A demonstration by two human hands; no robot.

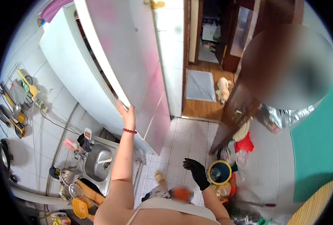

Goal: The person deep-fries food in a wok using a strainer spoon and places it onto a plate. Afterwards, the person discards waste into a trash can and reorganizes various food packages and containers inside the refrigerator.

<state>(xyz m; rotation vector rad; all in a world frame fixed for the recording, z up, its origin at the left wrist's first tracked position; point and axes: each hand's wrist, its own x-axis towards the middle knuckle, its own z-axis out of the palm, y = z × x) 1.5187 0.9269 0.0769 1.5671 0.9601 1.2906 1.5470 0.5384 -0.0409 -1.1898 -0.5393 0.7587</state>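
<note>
Left hand (127,117): arm outstretched, grip around the refrigerator door (131,48)'s edge
Gloved right hand (197,173): elbow bent, released, fingers loosely spread

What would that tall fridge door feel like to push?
The fridge door is probably stiff, since its broad panel stands flat without sagging. It may feel heavy, being tall and thick-edged. It likely swings rather than slides, as it stands ajar, angled away from the fridge body, with the left hand at its edge.
</note>
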